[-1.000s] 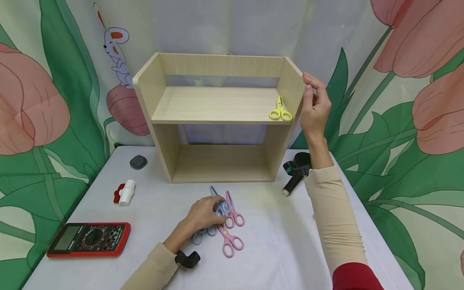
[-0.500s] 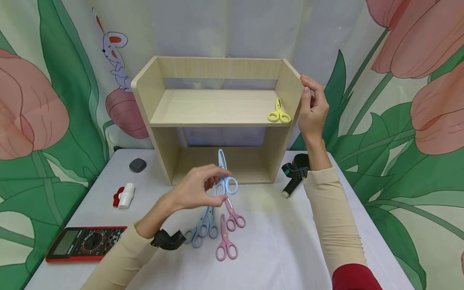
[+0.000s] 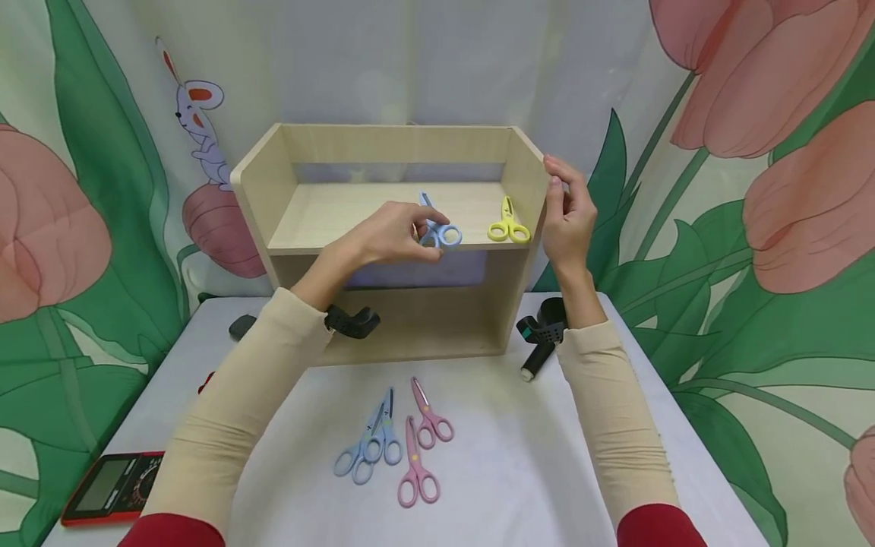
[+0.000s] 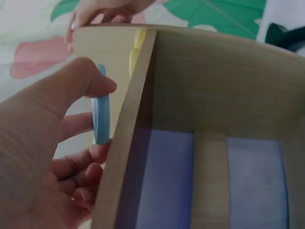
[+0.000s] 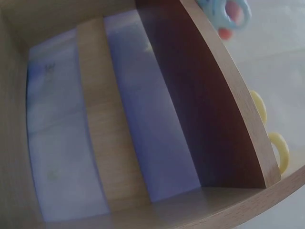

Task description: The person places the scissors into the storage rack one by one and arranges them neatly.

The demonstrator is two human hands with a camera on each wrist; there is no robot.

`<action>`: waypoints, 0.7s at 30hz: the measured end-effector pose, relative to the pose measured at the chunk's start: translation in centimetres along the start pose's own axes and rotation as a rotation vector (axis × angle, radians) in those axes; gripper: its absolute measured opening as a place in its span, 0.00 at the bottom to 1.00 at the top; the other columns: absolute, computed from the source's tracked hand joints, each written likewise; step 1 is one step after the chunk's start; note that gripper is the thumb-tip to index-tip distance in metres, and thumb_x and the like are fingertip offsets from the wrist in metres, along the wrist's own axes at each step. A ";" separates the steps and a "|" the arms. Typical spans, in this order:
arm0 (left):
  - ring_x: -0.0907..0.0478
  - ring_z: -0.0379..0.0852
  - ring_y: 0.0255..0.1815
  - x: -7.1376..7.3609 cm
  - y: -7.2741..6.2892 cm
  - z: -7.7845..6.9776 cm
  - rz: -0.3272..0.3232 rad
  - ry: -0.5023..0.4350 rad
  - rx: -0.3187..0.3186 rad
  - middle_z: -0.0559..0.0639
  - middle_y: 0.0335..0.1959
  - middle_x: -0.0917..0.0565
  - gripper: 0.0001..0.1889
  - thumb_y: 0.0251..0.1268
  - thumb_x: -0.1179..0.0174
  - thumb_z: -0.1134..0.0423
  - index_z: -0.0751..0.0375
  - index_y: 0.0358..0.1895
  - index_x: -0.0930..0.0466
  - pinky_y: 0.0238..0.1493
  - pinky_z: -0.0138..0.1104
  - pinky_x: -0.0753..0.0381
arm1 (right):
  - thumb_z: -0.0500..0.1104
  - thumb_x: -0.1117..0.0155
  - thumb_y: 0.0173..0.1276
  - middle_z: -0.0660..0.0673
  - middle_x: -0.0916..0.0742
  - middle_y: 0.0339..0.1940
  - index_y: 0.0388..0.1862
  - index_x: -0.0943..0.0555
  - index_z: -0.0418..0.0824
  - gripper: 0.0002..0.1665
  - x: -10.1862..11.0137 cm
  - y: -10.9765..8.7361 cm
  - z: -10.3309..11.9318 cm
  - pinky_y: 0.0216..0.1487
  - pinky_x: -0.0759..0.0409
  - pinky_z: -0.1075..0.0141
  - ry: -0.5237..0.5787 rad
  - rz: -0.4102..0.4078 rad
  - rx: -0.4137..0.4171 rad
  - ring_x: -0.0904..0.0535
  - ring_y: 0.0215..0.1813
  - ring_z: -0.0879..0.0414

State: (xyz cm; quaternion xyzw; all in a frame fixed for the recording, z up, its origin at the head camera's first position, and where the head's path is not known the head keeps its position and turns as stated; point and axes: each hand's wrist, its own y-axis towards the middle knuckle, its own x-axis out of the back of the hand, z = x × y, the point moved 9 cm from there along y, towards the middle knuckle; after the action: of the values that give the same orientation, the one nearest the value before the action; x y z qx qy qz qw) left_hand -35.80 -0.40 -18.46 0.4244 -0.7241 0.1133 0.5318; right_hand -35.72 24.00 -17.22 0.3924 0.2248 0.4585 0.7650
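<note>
My left hand point(image 3: 393, 232) pinches a pair of light blue scissors point(image 3: 447, 235) by its handles, at the front of the wooden shelf unit's upper board point(image 3: 355, 220). In the left wrist view, the thumb and fingers press on the blue handle point(image 4: 101, 119) beside the board's edge. Yellow scissors point(image 3: 508, 222) lie on the upper board at its right end. My right hand point(image 3: 570, 213) holds the front edge of the shelf unit's right side panel point(image 3: 526, 178). On the table, two blue scissors point(image 3: 362, 452) lie overlapping beside two pink scissors point(image 3: 414, 471).
The shelf unit's lower compartment point(image 3: 410, 327) is below the left forearm. A red and black multimeter point(image 3: 112, 486) and a dark rounded object point(image 3: 242, 327) are on the left. A black cylindrical object point(image 3: 538, 360) lies right of the shelf.
My left hand has picked up one pair of blue scissors from the table and carried it up to the upper board. My right hand stays at the side panel.
</note>
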 end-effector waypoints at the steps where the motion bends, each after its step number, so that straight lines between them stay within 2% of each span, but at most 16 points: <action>1: 0.31 0.43 0.31 -0.3 0.5 0.4 0.001 -0.002 0.005 0.48 0.30 0.24 0.27 0.54 0.36 0.55 0.54 0.61 0.19 0.37 0.33 0.34 | 0.43 0.49 0.79 0.50 0.17 0.65 0.60 0.20 0.40 0.17 -0.1 0.0 0.1 0.61 0.22 0.70 0.007 0.007 0.005 0.23 0.67 0.61; 5: 0.29 0.44 0.34 -1.0 1.6 1.0 -0.071 -0.024 0.004 0.50 0.34 0.21 0.24 0.58 0.34 0.55 0.58 0.59 0.17 0.37 0.33 0.32 | 0.43 0.49 0.79 0.50 0.17 0.65 0.60 0.20 0.39 0.18 -0.3 -0.2 0.4 0.60 0.21 0.69 0.015 0.023 0.025 0.23 0.67 0.61; 9: 0.21 0.47 0.38 -1.4 2.0 1.0 -0.187 -0.042 -0.002 0.54 0.41 0.14 0.16 0.63 0.32 0.55 0.61 0.49 0.12 0.39 0.35 0.24 | 0.43 0.49 0.79 0.50 0.17 0.65 0.60 0.20 0.40 0.18 0.1 -0.3 0.5 0.61 0.21 0.69 0.018 0.007 0.022 0.22 0.67 0.61; 12: 0.18 0.49 0.39 -1.8 2.0 0.7 -0.257 -0.035 0.000 0.54 0.40 0.13 0.13 0.63 0.31 0.55 0.61 0.41 0.10 0.41 0.39 0.21 | 0.42 0.49 0.79 0.49 0.17 0.65 0.60 0.20 0.39 0.17 0.3 -0.5 0.4 0.62 0.21 0.68 0.023 0.002 0.023 0.22 0.67 0.60; 14: 0.18 0.50 0.41 -2.0 1.9 0.2 -0.286 -0.016 -0.002 0.54 0.39 0.13 0.12 0.62 0.30 0.55 0.61 0.37 0.10 0.44 0.40 0.20 | 0.42 0.49 0.79 0.48 0.17 0.65 0.60 0.20 0.38 0.17 0.2 -0.5 0.3 0.62 0.22 0.69 0.029 0.005 0.024 0.22 0.67 0.60; 17: 0.17 0.52 0.45 -2.0 1.9 -0.5 -0.327 0.023 0.013 0.54 0.39 0.12 0.13 0.61 0.29 0.54 0.62 0.33 0.11 0.49 0.42 0.20 | 0.42 0.49 0.79 0.49 0.17 0.65 0.60 0.20 0.39 0.17 0.1 -0.4 0.3 0.55 0.22 0.74 0.022 0.007 0.029 0.20 0.64 0.59; 18: 0.17 0.52 0.46 -2.1 1.9 -0.6 -0.339 0.033 0.023 0.54 0.39 0.12 0.13 0.61 0.29 0.53 0.62 0.32 0.12 0.50 0.43 0.21 | 0.42 0.49 0.79 0.50 0.17 0.65 0.60 0.20 0.39 0.17 0.1 -0.3 0.2 0.52 0.22 0.75 0.020 0.006 0.027 0.20 0.63 0.59; 21: 0.18 0.52 0.44 -2.0 2.1 -0.8 -0.366 0.044 0.067 0.54 0.37 0.12 0.14 0.60 0.29 0.52 0.61 0.32 0.11 0.50 0.43 0.22 | 0.42 0.49 0.79 0.50 0.17 0.65 0.60 0.20 0.39 0.17 0.0 -0.2 0.2 0.53 0.22 0.75 0.025 0.002 0.033 0.20 0.63 0.58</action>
State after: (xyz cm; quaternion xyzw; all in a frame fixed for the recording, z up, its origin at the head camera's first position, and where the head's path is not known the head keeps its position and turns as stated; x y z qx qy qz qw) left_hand -36.67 2.35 -19.30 0.5638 -0.6189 0.0479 0.5448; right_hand -35.45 23.86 -17.25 0.3995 0.2416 0.4603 0.7551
